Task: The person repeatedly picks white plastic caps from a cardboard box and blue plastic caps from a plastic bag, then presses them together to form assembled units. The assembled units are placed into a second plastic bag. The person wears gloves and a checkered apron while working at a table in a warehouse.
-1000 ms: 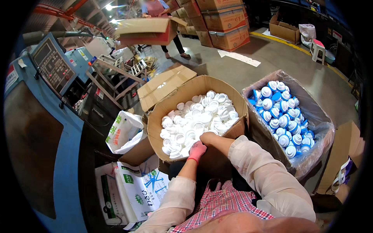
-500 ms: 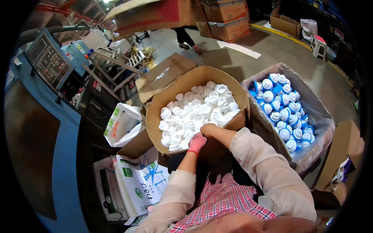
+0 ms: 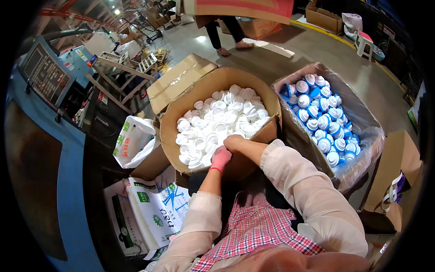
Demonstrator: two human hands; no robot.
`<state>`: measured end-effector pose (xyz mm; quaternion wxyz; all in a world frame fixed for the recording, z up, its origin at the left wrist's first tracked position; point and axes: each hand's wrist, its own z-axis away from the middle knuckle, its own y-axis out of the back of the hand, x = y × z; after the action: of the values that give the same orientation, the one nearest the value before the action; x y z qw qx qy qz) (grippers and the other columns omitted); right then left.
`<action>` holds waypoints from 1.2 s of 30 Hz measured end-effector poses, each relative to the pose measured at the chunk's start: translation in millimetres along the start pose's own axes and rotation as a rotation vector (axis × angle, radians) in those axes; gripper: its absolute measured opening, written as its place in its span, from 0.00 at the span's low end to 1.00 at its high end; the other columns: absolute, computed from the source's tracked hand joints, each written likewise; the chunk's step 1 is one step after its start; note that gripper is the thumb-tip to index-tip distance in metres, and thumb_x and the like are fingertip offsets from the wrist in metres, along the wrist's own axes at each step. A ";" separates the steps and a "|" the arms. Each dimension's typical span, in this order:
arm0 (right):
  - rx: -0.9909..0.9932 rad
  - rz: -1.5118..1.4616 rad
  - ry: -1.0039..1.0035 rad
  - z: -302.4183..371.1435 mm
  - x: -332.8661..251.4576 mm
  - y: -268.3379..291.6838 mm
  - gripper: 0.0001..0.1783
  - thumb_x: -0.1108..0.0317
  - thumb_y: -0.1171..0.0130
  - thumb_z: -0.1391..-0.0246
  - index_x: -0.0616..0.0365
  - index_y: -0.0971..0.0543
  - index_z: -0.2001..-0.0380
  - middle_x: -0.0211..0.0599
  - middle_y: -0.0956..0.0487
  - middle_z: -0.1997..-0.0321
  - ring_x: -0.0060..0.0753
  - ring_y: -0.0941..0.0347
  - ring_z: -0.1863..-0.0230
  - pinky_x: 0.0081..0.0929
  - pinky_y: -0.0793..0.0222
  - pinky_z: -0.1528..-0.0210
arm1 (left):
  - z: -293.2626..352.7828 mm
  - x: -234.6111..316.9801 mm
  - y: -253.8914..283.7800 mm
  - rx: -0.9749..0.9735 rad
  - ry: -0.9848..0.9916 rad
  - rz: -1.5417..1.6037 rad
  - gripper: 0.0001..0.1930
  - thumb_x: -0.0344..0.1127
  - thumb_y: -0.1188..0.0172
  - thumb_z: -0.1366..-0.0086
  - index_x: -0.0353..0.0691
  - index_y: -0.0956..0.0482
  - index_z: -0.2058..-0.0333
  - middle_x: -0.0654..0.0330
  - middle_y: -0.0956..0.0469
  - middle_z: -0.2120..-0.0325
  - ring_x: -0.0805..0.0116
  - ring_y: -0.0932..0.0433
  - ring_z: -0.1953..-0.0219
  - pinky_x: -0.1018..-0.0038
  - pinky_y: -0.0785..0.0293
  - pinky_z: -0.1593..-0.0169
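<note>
White caps (image 3: 219,128) probably light, stiff, slippery — best pinched by rims; left hand (image 3: 221,157), right hand (image 3: 234,143) adjoining — cannot tell if grasping

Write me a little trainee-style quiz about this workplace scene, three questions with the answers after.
1. Which of the person's hands wears the pink glove?
2. True or false: the blue-and-white pieces lie to the left of the all-white pieces.
3. What colour is the machine frame at the far left?
a) yellow
b) blue
c) red

Key:
1. The left hand.
2. False: the blue-and-white pieces lie to the right of the all-white pieces.
3. b
</note>
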<state>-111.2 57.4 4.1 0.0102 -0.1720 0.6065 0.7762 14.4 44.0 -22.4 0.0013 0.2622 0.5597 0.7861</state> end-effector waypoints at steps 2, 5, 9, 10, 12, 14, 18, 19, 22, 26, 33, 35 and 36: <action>0.022 0.007 -0.026 0.7 0.3 -0.3 0.12 0.69 0.43 0.53 0.59 0.16 0.66 0.49 0.17 0.61 0.48 0.20 0.57 0.42 0.24 0.58 | -2.0 -1.5 -1.5 0.011 -0.037 -0.021 0.17 0.41 0.49 0.40 0.34 0.18 0.62 0.42 0.21 0.59 0.44 0.23 0.53 0.57 0.27 0.51; -0.030 0.018 -0.011 -1.2 5.2 0.0 0.12 0.68 0.43 0.53 0.59 0.16 0.66 0.49 0.17 0.60 0.48 0.20 0.58 0.41 0.24 0.58 | -1.4 6.4 1.3 0.014 -0.081 -0.033 0.16 0.38 0.50 0.40 0.34 0.18 0.61 0.43 0.21 0.58 0.44 0.23 0.52 0.58 0.26 0.50; 0.013 -0.056 -0.013 0.8 -3.1 -1.2 0.12 0.68 0.42 0.54 0.60 0.16 0.66 0.50 0.17 0.62 0.49 0.20 0.58 0.41 0.24 0.59 | -3.8 -6.5 -1.4 -0.001 -0.013 0.014 0.17 0.38 0.50 0.41 0.34 0.19 0.59 0.42 0.22 0.56 0.44 0.24 0.51 0.57 0.28 0.48; 0.032 -0.086 -0.006 2.0 -5.1 -1.3 0.12 0.68 0.42 0.54 0.60 0.16 0.66 0.50 0.17 0.62 0.49 0.20 0.58 0.41 0.25 0.58 | -2.4 -10.7 -1.8 0.007 -0.001 0.027 0.17 0.38 0.50 0.41 0.34 0.20 0.59 0.41 0.22 0.56 0.44 0.24 0.51 0.57 0.29 0.47; 0.015 -0.140 0.032 -1.6 22.3 -7.8 0.12 0.67 0.41 0.54 0.61 0.16 0.67 0.52 0.18 0.62 0.50 0.20 0.59 0.42 0.25 0.58 | -0.9 13.4 2.7 0.009 -0.033 0.062 0.18 0.38 0.50 0.41 0.33 0.20 0.59 0.41 0.22 0.56 0.44 0.25 0.51 0.57 0.30 0.46; 0.026 -0.157 0.056 -3.6 23.4 -6.2 0.12 0.67 0.41 0.54 0.60 0.16 0.67 0.52 0.18 0.62 0.50 0.20 0.59 0.42 0.26 0.57 | -1.8 7.8 3.3 0.034 -0.067 0.039 0.18 0.39 0.50 0.42 0.33 0.20 0.60 0.41 0.22 0.57 0.43 0.25 0.51 0.57 0.30 0.46; 0.008 -0.161 -0.020 5.5 8.4 0.7 0.12 0.70 0.42 0.53 0.59 0.16 0.65 0.51 0.18 0.60 0.51 0.20 0.57 0.43 0.25 0.58 | 2.3 -0.5 0.0 0.074 -0.063 0.030 0.17 0.39 0.50 0.42 0.32 0.20 0.61 0.41 0.22 0.58 0.43 0.25 0.52 0.57 0.30 0.47; 0.012 -0.189 0.012 4.4 9.2 -3.1 0.12 0.70 0.42 0.53 0.59 0.16 0.65 0.51 0.18 0.60 0.51 0.20 0.57 0.42 0.25 0.58 | 2.0 -3.0 -1.0 0.043 -0.057 0.024 0.17 0.38 0.50 0.42 0.32 0.20 0.61 0.41 0.22 0.59 0.43 0.24 0.53 0.57 0.30 0.47; 0.025 -0.143 -0.011 6.4 12.6 -2.8 0.12 0.70 0.41 0.54 0.58 0.16 0.65 0.50 0.18 0.60 0.51 0.20 0.57 0.43 0.24 0.58 | 3.9 6.8 0.8 0.052 -0.108 0.100 0.17 0.37 0.50 0.42 0.31 0.21 0.62 0.40 0.21 0.61 0.43 0.24 0.54 0.56 0.29 0.49; -0.008 -0.073 -0.030 0.3 7.9 0.5 0.12 0.70 0.40 0.54 0.58 0.16 0.65 0.48 0.18 0.59 0.50 0.20 0.57 0.43 0.25 0.58 | -1.0 2.3 1.0 0.035 -0.069 0.073 0.17 0.36 0.49 0.43 0.31 0.21 0.61 0.41 0.21 0.60 0.43 0.24 0.54 0.57 0.29 0.50; -0.026 -0.079 -0.055 -1.7 5.0 1.5 0.11 0.69 0.40 0.54 0.59 0.16 0.65 0.47 0.18 0.59 0.49 0.21 0.56 0.43 0.25 0.58 | -2.8 -1.9 -1.6 0.079 -0.066 0.103 0.16 0.35 0.47 0.44 0.30 0.21 0.61 0.40 0.21 0.60 0.42 0.24 0.54 0.58 0.29 0.51; -0.011 -0.093 -0.054 -0.2 4.4 -1.0 0.11 0.69 0.41 0.53 0.59 0.16 0.65 0.46 0.18 0.59 0.49 0.21 0.56 0.43 0.25 0.58 | -2.3 -0.7 -0.3 0.082 -0.075 0.100 0.16 0.36 0.46 0.44 0.31 0.21 0.61 0.40 0.21 0.60 0.42 0.24 0.54 0.58 0.29 0.51; -0.009 -0.117 -0.044 0.6 5.3 0.3 0.11 0.69 0.41 0.53 0.58 0.16 0.65 0.47 0.18 0.59 0.49 0.21 0.56 0.43 0.25 0.58 | -0.2 0.9 0.1 0.088 -0.077 0.105 0.16 0.36 0.46 0.44 0.31 0.20 0.62 0.40 0.21 0.61 0.42 0.24 0.54 0.58 0.29 0.51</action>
<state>-116.5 56.8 3.0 0.0680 -0.1899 0.5916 0.7806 13.6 44.1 -22.0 -0.0299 0.3209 0.5789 0.7490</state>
